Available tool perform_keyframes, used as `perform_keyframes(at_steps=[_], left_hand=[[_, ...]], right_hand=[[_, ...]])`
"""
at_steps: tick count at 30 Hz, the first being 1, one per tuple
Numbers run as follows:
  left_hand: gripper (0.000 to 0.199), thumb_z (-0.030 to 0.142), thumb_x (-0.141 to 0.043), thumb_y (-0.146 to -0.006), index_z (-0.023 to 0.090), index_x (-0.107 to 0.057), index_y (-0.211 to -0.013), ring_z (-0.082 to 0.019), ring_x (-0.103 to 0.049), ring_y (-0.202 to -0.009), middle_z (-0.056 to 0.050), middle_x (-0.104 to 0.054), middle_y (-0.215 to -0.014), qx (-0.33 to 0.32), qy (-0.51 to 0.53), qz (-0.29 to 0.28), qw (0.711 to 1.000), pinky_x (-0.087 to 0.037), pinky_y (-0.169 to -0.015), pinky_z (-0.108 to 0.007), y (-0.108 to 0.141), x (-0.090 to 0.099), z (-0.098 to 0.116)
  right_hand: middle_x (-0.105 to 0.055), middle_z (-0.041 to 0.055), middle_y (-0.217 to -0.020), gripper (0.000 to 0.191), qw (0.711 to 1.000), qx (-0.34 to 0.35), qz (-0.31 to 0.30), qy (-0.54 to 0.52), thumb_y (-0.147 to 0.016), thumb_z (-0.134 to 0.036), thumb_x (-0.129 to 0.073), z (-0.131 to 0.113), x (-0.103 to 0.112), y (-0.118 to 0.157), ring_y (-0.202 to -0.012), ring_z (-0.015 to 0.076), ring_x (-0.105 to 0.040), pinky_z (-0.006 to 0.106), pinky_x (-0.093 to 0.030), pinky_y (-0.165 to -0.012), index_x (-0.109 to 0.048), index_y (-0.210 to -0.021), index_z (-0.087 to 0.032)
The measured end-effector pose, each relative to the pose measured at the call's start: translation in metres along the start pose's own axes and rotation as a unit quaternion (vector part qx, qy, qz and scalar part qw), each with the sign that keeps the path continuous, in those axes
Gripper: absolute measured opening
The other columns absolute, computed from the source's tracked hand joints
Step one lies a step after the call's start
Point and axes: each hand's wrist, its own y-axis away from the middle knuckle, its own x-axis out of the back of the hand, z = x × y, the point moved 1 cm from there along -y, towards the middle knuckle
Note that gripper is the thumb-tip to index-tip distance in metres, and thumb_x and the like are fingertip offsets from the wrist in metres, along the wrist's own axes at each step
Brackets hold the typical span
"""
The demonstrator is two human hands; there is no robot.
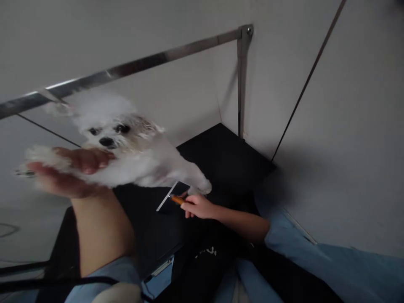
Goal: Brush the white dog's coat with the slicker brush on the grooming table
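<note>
A white dog [158, 162] stands stretched upright at the left, its hind feet near the black table [221, 155] and its face toward the camera. My left hand [71, 174] is closed around its raised front legs, with the paws showing past my fingers. Lower down, my right hand [198, 206] grips the orange handle of a pet comb [166, 198]. The comb's pale bar lies just below the dog's belly, over the dark table top. A hind paw of the dog is right above my right hand.
A metal bar [135, 65] crosses above the dog and joins an upright post [242, 84] at the table's back edge. A strap hangs from the bar by the dog's ear. Dark cords [28, 286] cross the lower left. Grey walls stand behind.
</note>
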Motion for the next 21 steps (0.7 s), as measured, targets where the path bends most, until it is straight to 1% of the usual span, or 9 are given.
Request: perform_keyframes(at_steps=[3,5,7,9,12,14,17,19,21], left_hand=[[0.069,0.088,-0.041,-0.082,0.028,-0.066,-0.058,-0.013,-0.022,-0.031,0.006,-0.015,-0.035,-0.053,0.045,-0.018,0.997,-0.039,-0.039,-0.027,0.006,0.003,-0.003],[0.072,0.086,-0.038,-0.085,0.025,-0.066,-0.061,-0.012,-0.025,-0.034,0.006,-0.018,-0.037,-0.047,0.072,-0.003,0.996,-0.042,-0.043,-0.027,0.010,0.010,-0.006],[0.073,0.086,-0.038,-0.086,0.023,-0.064,-0.062,-0.012,-0.028,-0.036,0.007,-0.019,-0.039,-0.032,0.094,0.009,0.995,-0.046,-0.048,-0.028,0.014,0.020,-0.009],[0.074,0.087,-0.037,-0.086,0.022,-0.061,-0.061,-0.011,-0.031,-0.037,0.007,-0.020,-0.040,-0.024,0.116,0.001,0.993,-0.047,-0.050,-0.028,0.020,0.030,-0.010],[0.075,0.088,-0.031,-0.087,0.022,-0.058,-0.062,-0.011,-0.035,-0.041,0.006,-0.024,-0.041,-0.009,0.136,0.006,0.991,-0.048,-0.055,-0.027,0.028,0.048,-0.015],[0.073,0.086,-0.029,-0.089,0.024,-0.060,-0.066,-0.012,-0.036,-0.043,0.006,-0.029,-0.042,-0.004,0.132,0.048,0.990,-0.049,-0.060,-0.026,0.033,0.063,-0.019],[0.066,0.081,-0.032,-0.092,0.025,-0.061,-0.070,-0.011,-0.037,-0.045,0.008,-0.044,-0.046,-0.023,0.104,0.154,0.982,-0.049,-0.064,-0.024,0.042,0.090,-0.029],[0.064,0.078,-0.034,-0.094,0.023,-0.058,-0.071,-0.009,-0.043,-0.050,0.009,-0.051,-0.051,-0.026,0.087,0.222,0.971,-0.051,-0.073,-0.022,0.051,0.104,-0.038],[0.065,0.078,-0.032,-0.094,0.021,-0.055,-0.073,-0.009,-0.056,-0.062,0.009,-0.056,-0.056,0.019,0.070,0.242,0.968,-0.052,-0.089,-0.025,0.062,0.111,-0.046]], right_hand=[[-0.069,-0.0016,-0.071,0.015,0.998,0.044,0.019,-0.047,-0.096,-0.026,-0.062,-0.018,-0.015,-0.005,-0.060,0.0077,-0.061,0.019,-0.047,-0.060,-0.061,-0.085,-0.016],[-0.065,-0.0030,-0.065,0.018,0.998,-0.037,0.014,-0.047,-0.097,-0.022,-0.058,-0.023,-0.023,-0.007,-0.052,0.0075,-0.056,0.019,-0.042,-0.053,-0.056,-0.080,-0.017],[-0.061,-0.0047,-0.058,0.021,0.994,-0.098,-0.031,-0.037,-0.098,-0.020,-0.057,-0.026,-0.029,-0.007,-0.043,0.0070,-0.050,0.020,-0.036,-0.046,-0.054,-0.077,-0.017],[-0.065,-0.0039,-0.062,0.018,0.996,-0.054,-0.059,-0.041,-0.097,-0.022,-0.059,-0.032,-0.030,-0.010,-0.046,0.0065,-0.052,0.019,-0.037,-0.047,-0.056,-0.080,-0.017],[-0.070,-0.0018,-0.073,0.016,0.998,0.045,-0.005,-0.031,-0.096,-0.024,-0.063,-0.039,-0.024,-0.016,-0.056,0.0062,-0.059,0.018,-0.044,-0.056,-0.059,-0.082,-0.016],[-0.067,-0.0033,-0.068,0.020,1.000,0.002,0.026,-0.001,-0.097,-0.021,-0.060,-0.033,-0.020,-0.017,-0.050,0.0046,-0.055,0.017,-0.042,-0.053,-0.058,-0.078,-0.016],[-0.063,-0.0048,-0.059,0.023,0.997,-0.076,0.008,0.024,-0.098,-0.019,-0.056,-0.019,-0.011,-0.014,-0.040,0.0043,-0.048,0.017,-0.035,-0.045,-0.056,-0.075,-0.016],[-0.065,-0.0041,-0.062,0.019,0.997,-0.062,0.011,0.034,-0.097,-0.021,-0.059,-0.014,0.002,-0.013,-0.043,0.0046,-0.051,0.017,-0.038,-0.047,-0.060,-0.078,-0.015],[-0.069,-0.0039,-0.068,0.013,0.995,-0.046,0.065,0.062,-0.093,-0.022,-0.065,-0.007,0.020,-0.011,-0.050,0.0043,-0.055,0.016,-0.041,-0.052,-0.064,-0.081,-0.016]])
